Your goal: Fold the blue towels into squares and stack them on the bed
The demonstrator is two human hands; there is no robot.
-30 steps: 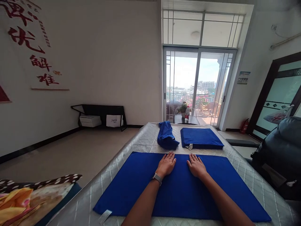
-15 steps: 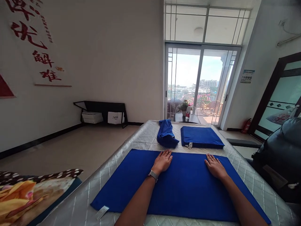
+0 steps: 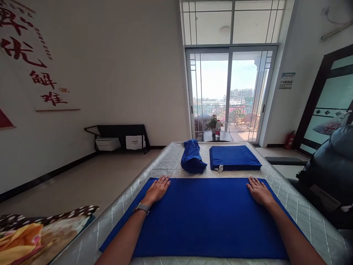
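A blue cloth [image 3: 206,217] lies spread flat across the quilted mattress [image 3: 162,167]. Near its far left corner, my left hand [image 3: 157,189] rests flat on it, fingers stretched out; a watch [image 3: 142,208] is on that wrist. My right hand [image 3: 260,191] lies flat by the far right corner, its fingers also extended. Beyond the cloth, a stack of folded blue cloths [image 3: 234,156] with a white tag sits on the right. To the left of that stack is a crumpled blue cloth [image 3: 193,156].
Patterned bedding [image 3: 46,235] lies at lower left. A black bag [image 3: 331,180] stands at the right beside the mattress. Past the far edge, a small dark table [image 3: 205,137] holds a plant and a bottle [image 3: 217,129], before sliding glass doors. A black rack [image 3: 121,132] stands by the wall.
My left hand has slid left over the cloth towards its far left corner. My right hand has shifted slightly right. The camera view has tilted a little.
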